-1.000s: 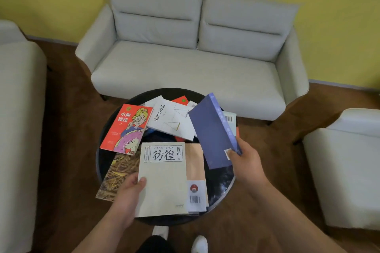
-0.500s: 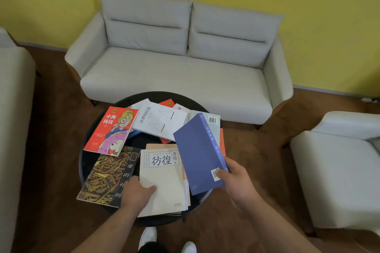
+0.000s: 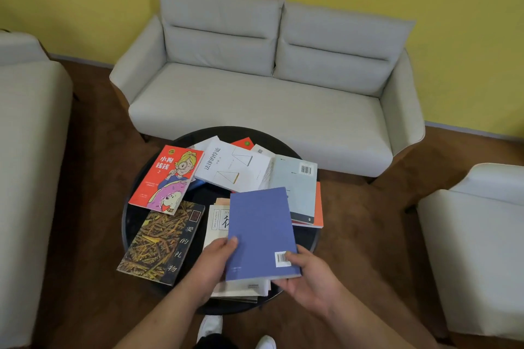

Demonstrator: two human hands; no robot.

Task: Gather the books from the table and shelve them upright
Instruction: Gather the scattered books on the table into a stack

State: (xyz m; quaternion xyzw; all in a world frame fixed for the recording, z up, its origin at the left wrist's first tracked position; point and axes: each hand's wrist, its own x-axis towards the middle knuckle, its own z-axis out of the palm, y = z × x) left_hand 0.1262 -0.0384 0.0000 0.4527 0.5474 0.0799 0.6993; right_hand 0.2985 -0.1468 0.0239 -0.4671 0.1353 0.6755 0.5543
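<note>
Round black table [image 3: 128, 224] crowded. Left side: red cartoon book [image 3: 167, 178], dark straw-patterned book [image 3: 161, 244] overhanging the near rim. Far side: white book [image 3: 235, 168], pale grey book [image 3: 297, 187] over an orange book [image 3: 319, 207]. Blue book [image 3: 261, 232] lies on the cream stack [image 3: 217, 224] at the near edge. Left grip [image 3: 215, 261] clasps its left edge; right grip [image 3: 309, 278] pinches the barcode corner. Grey sofa [image 3: 255, 99] behind, brown floor [image 3: 93, 150] around.

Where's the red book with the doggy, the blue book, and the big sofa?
red book [image 3: 167, 178]: head view, middle of its front cover.
blue book [image 3: 259, 231]: head view, bare middle of its back cover.
sofa [image 3: 255, 105]: head view, on its seat cushion.
</note>
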